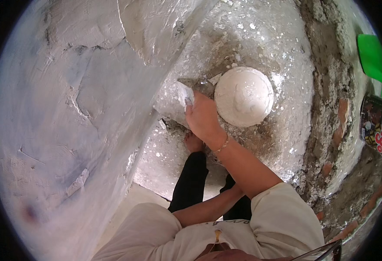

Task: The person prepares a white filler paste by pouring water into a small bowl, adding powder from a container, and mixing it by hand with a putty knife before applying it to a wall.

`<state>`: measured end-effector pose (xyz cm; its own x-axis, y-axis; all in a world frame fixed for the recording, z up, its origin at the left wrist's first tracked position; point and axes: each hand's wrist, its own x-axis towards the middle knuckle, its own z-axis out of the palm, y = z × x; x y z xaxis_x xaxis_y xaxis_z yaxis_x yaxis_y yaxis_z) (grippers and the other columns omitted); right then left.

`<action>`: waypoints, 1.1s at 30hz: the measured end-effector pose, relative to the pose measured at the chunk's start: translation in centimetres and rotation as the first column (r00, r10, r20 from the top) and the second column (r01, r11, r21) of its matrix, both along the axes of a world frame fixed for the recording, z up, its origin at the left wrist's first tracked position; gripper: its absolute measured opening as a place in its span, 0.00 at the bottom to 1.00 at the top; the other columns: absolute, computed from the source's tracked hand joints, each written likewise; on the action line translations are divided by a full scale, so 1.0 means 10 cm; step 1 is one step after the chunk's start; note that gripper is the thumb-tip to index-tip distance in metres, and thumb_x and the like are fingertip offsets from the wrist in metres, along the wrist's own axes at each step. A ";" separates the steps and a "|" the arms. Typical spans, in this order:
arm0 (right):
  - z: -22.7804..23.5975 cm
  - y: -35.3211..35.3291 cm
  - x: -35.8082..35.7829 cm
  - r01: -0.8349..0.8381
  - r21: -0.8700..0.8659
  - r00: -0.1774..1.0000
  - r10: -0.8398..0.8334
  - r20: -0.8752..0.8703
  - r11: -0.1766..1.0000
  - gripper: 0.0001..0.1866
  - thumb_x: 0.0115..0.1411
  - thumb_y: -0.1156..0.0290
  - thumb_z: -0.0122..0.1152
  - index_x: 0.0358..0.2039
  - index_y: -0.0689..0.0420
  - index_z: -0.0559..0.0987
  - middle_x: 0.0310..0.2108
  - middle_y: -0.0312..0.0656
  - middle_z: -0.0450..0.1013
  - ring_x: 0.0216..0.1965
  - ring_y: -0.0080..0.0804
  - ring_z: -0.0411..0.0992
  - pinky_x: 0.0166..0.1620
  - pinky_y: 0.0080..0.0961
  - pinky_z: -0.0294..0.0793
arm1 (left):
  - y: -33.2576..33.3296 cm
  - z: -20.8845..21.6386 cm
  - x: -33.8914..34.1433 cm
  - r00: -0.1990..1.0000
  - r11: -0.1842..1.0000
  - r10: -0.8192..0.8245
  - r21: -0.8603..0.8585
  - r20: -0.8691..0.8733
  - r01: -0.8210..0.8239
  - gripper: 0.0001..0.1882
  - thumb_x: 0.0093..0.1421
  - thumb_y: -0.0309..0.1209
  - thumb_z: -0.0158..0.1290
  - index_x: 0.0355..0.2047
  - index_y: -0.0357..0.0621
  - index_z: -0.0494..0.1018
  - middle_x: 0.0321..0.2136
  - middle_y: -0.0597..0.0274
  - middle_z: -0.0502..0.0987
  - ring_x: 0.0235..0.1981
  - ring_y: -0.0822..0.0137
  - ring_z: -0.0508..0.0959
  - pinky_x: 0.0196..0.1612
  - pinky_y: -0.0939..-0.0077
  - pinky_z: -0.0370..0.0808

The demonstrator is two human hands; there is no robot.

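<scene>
My right hand (205, 117) is closed around a flat whitish blade-like tool (184, 92), seemingly smeared with plaster; its handle is hidden in my fingers. The blade end points up and left, close to the lower edge of the wall (112, 104). Just right of the hand sits a round white mass of plaster (244, 96) with a raised lump in its middle; whether a bowl holds it I cannot tell. My left forearm (208, 209) crosses toward the right, and my left hand is hidden behind my right arm.
Cracked, peeling plaster covers the wall on the left. White flakes and spots litter the grey floor (282, 56). On the right runs a rough strip of broken mortar and brick (330, 87), with a green plastic scoop (373, 56) and a dark printed package (373, 124) beyond. My bare foot (194, 142) is below the hand.
</scene>
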<state>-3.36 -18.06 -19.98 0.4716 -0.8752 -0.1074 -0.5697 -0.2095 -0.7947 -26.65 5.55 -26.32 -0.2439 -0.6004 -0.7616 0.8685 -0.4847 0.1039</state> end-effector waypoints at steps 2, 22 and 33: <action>-0.11 -0.28 -0.10 -0.005 0.094 0.998 0.010 -0.059 0.996 0.11 0.52 0.68 0.55 0.30 0.64 0.75 0.27 0.55 0.71 0.32 0.52 0.71 0.34 0.44 0.69 | 0.00 -0.01 0.07 0.980 0.992 -0.113 -0.037 0.161 0.121 0.21 0.59 0.38 0.51 0.49 0.38 0.65 0.48 0.55 0.70 0.48 0.63 0.70 0.50 0.69 0.67; 0.60 -0.80 -1.58 0.070 -0.051 0.982 -0.078 -0.173 0.996 0.19 0.49 0.85 0.47 0.40 0.56 0.76 0.38 0.48 0.74 0.35 0.46 0.74 0.37 0.33 0.74 | -0.86 0.63 0.55 0.839 0.908 -0.307 0.403 0.450 0.116 0.20 0.60 0.31 0.47 0.51 0.35 0.58 0.35 0.55 0.73 0.31 0.66 0.76 0.33 0.74 0.72; 0.37 -0.23 -1.25 -0.261 -0.273 0.805 0.053 -0.590 0.926 0.21 0.45 0.77 0.54 0.43 0.55 0.76 0.40 0.44 0.71 0.38 0.41 0.72 0.38 0.34 0.74 | -0.87 0.66 0.60 0.848 0.903 -0.296 0.419 0.439 0.098 0.16 0.58 0.31 0.49 0.44 0.36 0.65 0.30 0.57 0.76 0.28 0.66 0.77 0.32 0.72 0.72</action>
